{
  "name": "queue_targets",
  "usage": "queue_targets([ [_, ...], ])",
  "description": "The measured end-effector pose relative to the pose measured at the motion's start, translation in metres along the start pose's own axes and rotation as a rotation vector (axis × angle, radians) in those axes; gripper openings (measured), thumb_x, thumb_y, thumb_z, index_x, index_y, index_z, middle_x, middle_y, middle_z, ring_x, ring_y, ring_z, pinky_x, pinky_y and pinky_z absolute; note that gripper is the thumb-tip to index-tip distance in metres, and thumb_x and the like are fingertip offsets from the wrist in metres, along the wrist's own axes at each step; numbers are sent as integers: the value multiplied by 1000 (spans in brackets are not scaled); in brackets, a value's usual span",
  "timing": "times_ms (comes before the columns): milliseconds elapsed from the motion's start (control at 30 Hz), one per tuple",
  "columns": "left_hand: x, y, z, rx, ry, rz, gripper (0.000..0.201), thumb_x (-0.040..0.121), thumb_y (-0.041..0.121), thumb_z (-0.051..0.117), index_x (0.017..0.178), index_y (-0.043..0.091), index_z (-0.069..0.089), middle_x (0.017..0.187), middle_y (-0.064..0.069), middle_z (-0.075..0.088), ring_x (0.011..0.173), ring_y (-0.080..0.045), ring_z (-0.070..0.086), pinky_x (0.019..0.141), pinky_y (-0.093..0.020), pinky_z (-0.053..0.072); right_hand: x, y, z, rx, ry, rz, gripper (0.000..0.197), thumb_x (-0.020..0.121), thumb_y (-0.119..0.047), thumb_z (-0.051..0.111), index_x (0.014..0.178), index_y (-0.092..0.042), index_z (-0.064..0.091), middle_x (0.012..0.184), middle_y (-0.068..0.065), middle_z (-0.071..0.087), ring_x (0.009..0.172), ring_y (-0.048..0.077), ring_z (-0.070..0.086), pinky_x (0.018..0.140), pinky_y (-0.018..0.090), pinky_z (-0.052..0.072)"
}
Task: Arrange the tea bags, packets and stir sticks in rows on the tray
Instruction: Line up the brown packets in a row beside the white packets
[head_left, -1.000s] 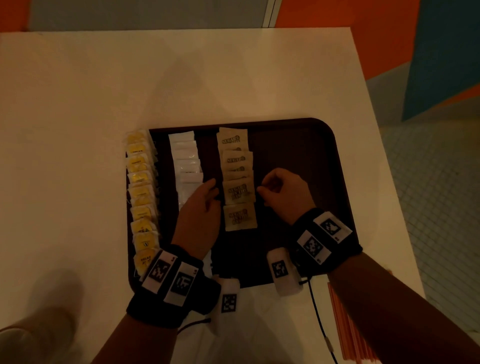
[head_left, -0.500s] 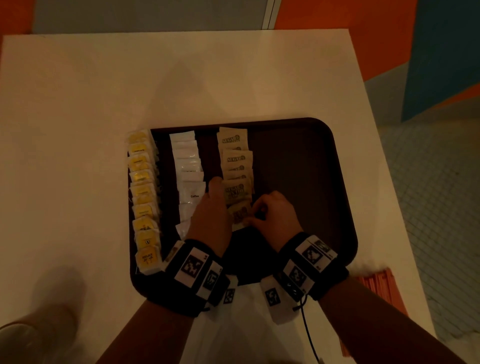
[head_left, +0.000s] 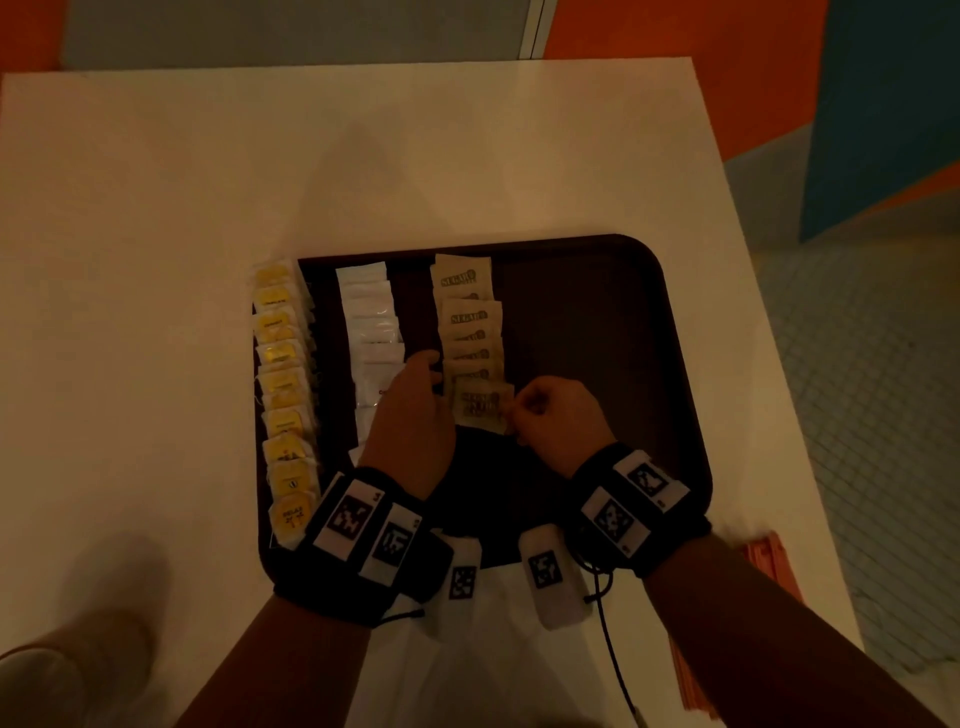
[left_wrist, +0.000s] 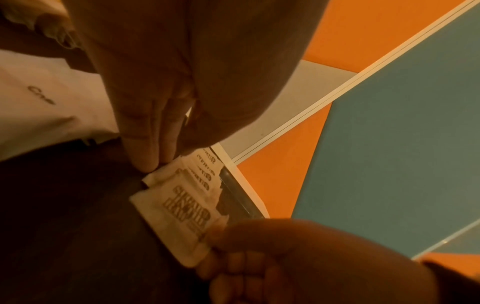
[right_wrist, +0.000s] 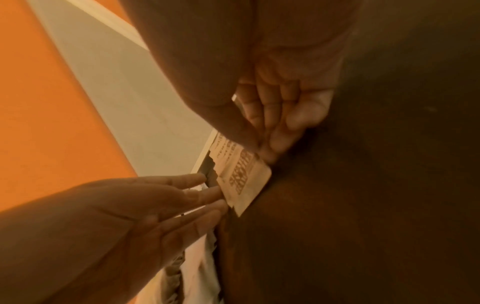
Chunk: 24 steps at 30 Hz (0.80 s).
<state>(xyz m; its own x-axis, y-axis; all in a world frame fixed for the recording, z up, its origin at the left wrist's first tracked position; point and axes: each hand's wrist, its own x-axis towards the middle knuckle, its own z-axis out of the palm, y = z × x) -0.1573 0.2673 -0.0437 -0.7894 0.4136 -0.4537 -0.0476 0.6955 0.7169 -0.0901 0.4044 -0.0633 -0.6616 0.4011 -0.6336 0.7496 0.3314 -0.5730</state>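
Note:
A dark brown tray (head_left: 597, 338) holds a row of yellow tea bags (head_left: 283, 395) along its left edge, a row of white packets (head_left: 371, 322) and a row of brown sugar packets (head_left: 467, 322). The nearest sugar packet (head_left: 480, 410) (left_wrist: 182, 205) (right_wrist: 244, 181) lies at the row's near end. My right hand (head_left: 550, 421) (right_wrist: 272, 113) pinches its right edge between thumb and fingers. My left hand (head_left: 415, 410) (left_wrist: 155, 123) touches the row's left edge with straight fingers. Orange stir sticks (head_left: 769, 561) lie on the table right of the tray, partly hidden by my right arm.
The tray sits near the front right of a white table (head_left: 156, 208). The tray's right half is bare dark surface. The table's right edge (head_left: 727, 260) drops to a tiled floor. An orange and teal wall stands behind.
The nearest sugar packet has slid away from me and now overlaps the row's end. My left hand moved from the white packets to the sugar row's left edge; my right hand took the packet's right edge.

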Motion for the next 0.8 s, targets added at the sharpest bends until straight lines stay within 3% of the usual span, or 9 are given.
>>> queue_targets([
  [67,-1,0,0,-7,9,-8,46,92,5,42,136,11,32,135,-11,47,122,-23,47,94,-25,37,1,-3,-3,-45,8,-3,12,85,-28,59,84,-16,59,83,4,67,75,14,63,62,21,49],
  [167,-4,2,-1,-8,22,15,42,92,7,44,133,11,37,133,-9,50,119,-20,48,90,-21,35,-1,-6,-9,-145,84,-106,17,82,-28,65,87,-15,55,79,-5,55,68,5,50,54,12,37],
  [300,-7,2,-1,-1,19,72,33,92,6,42,125,9,46,126,-10,54,107,-10,48,86,-16,34,-2,-10,-11,-165,78,-216,16,82,-17,65,96,-15,59,101,0,60,82,7,54,63,11,42],
  [467,-7,-1,0,6,19,37,34,92,4,43,125,10,48,126,-8,55,106,-8,48,87,-15,35,-3,-12,-12,-225,6,-223,15,83,-15,63,97,-13,63,109,3,59,90,9,55,78,17,44],
  [600,-7,-2,-2,36,20,40,33,91,1,43,122,9,50,124,-10,55,111,-18,51,88,-18,36,-4,-12,-14,-237,-14,-207,15,85,-17,62,100,-16,63,113,0,59,88,4,51,78,15,41],
  [700,-7,-2,-2,39,0,53,34,90,0,44,124,8,49,125,-10,54,104,-12,49,85,-16,35,-4,-11,-15,-245,-40,-208,17,85,-17,61,101,-14,64,112,1,62,87,2,50,76,13,39],
  [800,-7,-2,-4,81,14,64,40,92,1,42,131,5,42,132,-15,48,117,-22,47,89,-13,29,-3,-9,-18,-225,-25,-202,13,85,-21,61,97,-15,63,106,-2,60,86,2,50,65,8,37],
])
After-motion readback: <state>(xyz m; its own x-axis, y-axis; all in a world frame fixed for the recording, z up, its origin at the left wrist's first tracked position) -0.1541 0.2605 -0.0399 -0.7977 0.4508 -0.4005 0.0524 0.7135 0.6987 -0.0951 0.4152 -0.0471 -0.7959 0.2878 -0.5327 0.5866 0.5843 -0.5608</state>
